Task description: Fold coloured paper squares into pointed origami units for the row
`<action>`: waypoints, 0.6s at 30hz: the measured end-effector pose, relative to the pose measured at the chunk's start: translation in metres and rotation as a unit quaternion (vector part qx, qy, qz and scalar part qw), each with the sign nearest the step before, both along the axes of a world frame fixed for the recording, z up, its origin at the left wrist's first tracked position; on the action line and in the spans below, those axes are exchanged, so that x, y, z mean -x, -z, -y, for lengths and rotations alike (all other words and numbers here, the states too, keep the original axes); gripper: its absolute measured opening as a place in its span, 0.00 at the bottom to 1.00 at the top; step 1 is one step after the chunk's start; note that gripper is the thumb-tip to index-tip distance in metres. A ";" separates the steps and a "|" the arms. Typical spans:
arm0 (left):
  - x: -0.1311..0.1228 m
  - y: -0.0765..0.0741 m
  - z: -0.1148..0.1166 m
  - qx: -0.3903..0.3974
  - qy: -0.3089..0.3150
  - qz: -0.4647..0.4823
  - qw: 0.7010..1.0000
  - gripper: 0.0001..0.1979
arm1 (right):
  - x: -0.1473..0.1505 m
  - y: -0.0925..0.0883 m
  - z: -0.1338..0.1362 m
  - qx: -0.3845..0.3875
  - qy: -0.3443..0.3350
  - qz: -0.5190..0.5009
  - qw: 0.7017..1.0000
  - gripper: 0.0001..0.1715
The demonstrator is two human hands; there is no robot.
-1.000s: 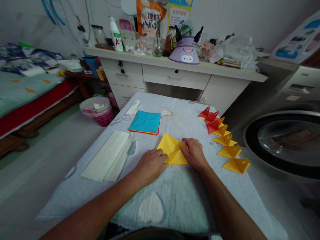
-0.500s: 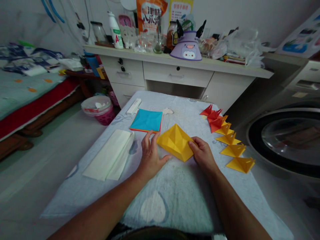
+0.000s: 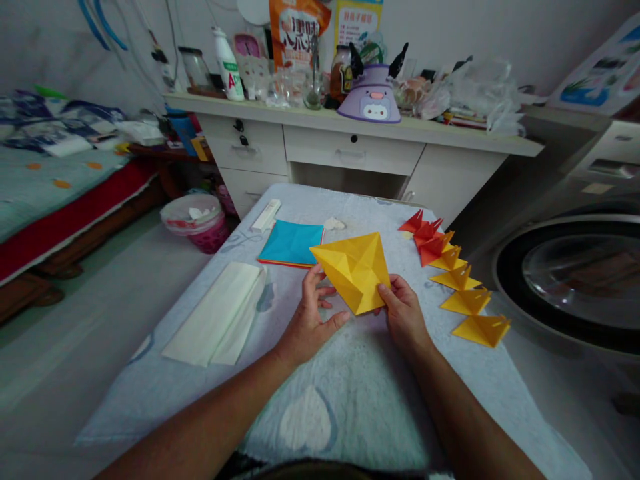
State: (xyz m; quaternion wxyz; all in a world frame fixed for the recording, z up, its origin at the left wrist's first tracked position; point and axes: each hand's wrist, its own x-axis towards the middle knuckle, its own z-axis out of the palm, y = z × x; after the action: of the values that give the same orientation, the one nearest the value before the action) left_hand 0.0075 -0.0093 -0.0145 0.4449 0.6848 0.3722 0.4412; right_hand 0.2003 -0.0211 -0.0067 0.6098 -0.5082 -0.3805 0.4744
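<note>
Between my hands is a creased sheet of yellow origami paper point(image 3: 356, 272), raised and tilted over the table. My right hand point(image 3: 404, 312) pinches its lower right edge, thumb on the front and fingers behind. At the paper's left edge is my left hand point(image 3: 314, 319), its thumb stretched out and apart from its curled fingers. Some of those fingertips pass behind the paper, so I cannot tell whether they touch it. Just beyond my left hand lies a stack of square paper point(image 3: 291, 241) with a blue sheet on top.
Several folded yellow and red paper pieces point(image 3: 466, 301) line the table's right side. A folded pale cloth or paper point(image 3: 217, 313) lies at left, with a small white box point(image 3: 266, 215) farther back. A pink bin point(image 3: 207, 235) stands left of the cloth-covered table point(image 3: 310, 413).
The yellow paper has been lifted and turned in my right hand, so its left corner points up and left. My left hand has shifted right, with its fingers now partly behind the paper.
</note>
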 end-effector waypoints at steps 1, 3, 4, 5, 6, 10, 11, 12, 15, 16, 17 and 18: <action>0.000 0.000 0.000 -0.015 -0.009 -0.016 1.000 0.46 | 0.001 -0.001 0.001 -0.002 -0.002 0.003 1.000 0.14; 0.000 -0.001 0.001 -0.062 -0.039 -0.058 0.996 0.47 | 0.003 -0.001 0.002 -0.002 -0.007 0.009 1.000 0.14; 0.001 -0.002 0.001 -0.090 -0.058 -0.085 0.991 0.46 | 0.004 -0.002 0.003 -0.002 -0.008 0.013 1.000 0.14; 0.001 -0.003 0.002 -0.119 -0.079 -0.115 0.983 0.45 | 0.004 -0.002 0.003 -0.002 -0.010 0.018 1.000 0.14; 0.002 -0.005 0.003 -0.147 -0.095 -0.143 0.974 0.43 | 0.004 -0.002 0.004 -0.004 -0.011 0.023 1.000 0.14; 0.006 -0.013 0.007 -0.260 -0.086 -0.200 0.941 0.36 | 0.004 -0.003 0.006 -0.012 -0.013 0.049 0.999 0.13; 0.007 -0.014 0.007 -0.286 -0.072 -0.204 0.933 0.35 | 0.004 -0.004 0.007 -0.013 -0.016 0.055 0.998 0.12; 0.007 -0.014 0.007 -0.308 -0.059 -0.208 0.926 0.34 | 0.004 -0.005 0.008 -0.015 -0.019 0.060 0.998 0.12; 0.008 -0.014 0.004 -0.337 -0.032 -0.233 0.911 0.31 | 0.005 -0.006 0.010 -0.018 -0.030 0.072 0.997 0.12; 0.008 -0.013 0.004 -0.337 -0.028 -0.246 0.908 0.29 | 0.005 -0.007 0.011 -0.018 -0.032 0.075 0.997 0.12; 0.008 -0.013 0.003 -0.334 -0.026 -0.258 0.906 0.28 | 0.005 -0.007 0.011 -0.016 -0.032 0.077 0.996 0.12; 0.008 -0.013 0.003 -0.331 -0.026 -0.268 0.905 0.26 | 0.005 -0.008 0.011 -0.014 -0.032 0.078 0.996 0.12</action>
State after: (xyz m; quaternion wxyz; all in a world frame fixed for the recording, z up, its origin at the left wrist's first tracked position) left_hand -0.0010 -0.0121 -0.0011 0.0649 0.8751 0.3277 0.3501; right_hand 0.1952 -0.0324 0.0010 0.5697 -0.5227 -0.4498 0.4471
